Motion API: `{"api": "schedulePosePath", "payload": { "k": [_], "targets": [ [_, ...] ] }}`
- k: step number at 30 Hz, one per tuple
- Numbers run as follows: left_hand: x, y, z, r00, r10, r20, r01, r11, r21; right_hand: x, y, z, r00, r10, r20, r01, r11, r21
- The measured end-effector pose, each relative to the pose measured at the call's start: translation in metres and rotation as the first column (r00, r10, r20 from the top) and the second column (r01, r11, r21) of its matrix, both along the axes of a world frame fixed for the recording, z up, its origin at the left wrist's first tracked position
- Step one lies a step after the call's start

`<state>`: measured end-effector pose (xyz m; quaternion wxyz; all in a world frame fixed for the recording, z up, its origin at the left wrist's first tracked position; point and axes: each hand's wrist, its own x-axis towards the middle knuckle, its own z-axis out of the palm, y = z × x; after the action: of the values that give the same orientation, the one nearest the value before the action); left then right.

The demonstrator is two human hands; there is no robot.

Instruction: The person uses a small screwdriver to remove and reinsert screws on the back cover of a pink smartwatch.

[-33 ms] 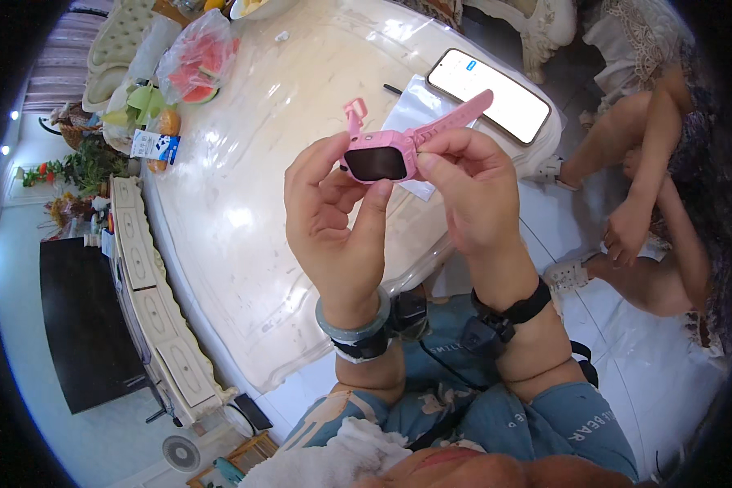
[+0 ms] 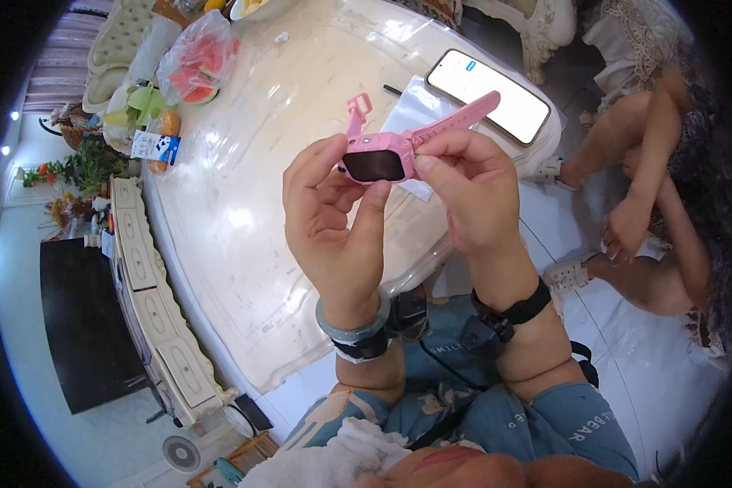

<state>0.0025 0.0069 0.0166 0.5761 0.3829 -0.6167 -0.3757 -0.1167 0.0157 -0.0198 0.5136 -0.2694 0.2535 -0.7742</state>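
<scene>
A pink smartwatch (image 2: 374,165) with a black screen is held up over the table between my two hands. My left hand (image 2: 333,228) grips the left side of its case, thumb at the lower edge. My right hand (image 2: 472,195) pinches the right side, where the long pink strap sticks out toward the upper right; the buckle strap stands up at the left. Behind the watch lie a white plastic sheet or bag (image 2: 415,93) and a phone (image 2: 508,110) with a lit white screen.
The cream table (image 2: 244,276) holds bagged watermelon (image 2: 199,69), a bread-like item (image 2: 167,124) and a blue-white packet (image 2: 163,150) at the upper left. Another person (image 2: 638,211) sits at the right. A cabinet (image 2: 159,317) and black television (image 2: 81,325) are at the left.
The watch's straps have shifted very slightly, with the long strap's tip a little farther right. My hands are in nearly the same place.
</scene>
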Motion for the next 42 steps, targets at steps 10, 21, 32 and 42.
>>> {"api": "schedulePosePath", "payload": {
  "k": [10,21,32,42],
  "targets": [
    [-0.004,0.001,-0.001,0.991,-0.049,-0.125,0.046,0.998,-0.032,-0.003,0.005,0.009,0.985,-0.076,-0.152,0.052,0.987,-0.153],
    [-0.002,-0.001,0.003,0.999,-0.018,-0.043,0.016,0.998,-0.059,-0.001,0.007,0.012,0.956,-0.135,-0.262,0.077,0.972,-0.220],
    [-0.001,-0.003,0.000,1.000,0.004,-0.001,-0.004,0.979,-0.204,-0.004,0.006,0.015,0.883,-0.245,-0.401,0.161,0.959,-0.232],
    [0.003,-0.003,-0.003,0.998,0.044,0.044,-0.032,0.970,-0.239,-0.001,0.005,0.016,0.932,-0.148,-0.331,0.105,0.984,-0.144]
  ]
}}
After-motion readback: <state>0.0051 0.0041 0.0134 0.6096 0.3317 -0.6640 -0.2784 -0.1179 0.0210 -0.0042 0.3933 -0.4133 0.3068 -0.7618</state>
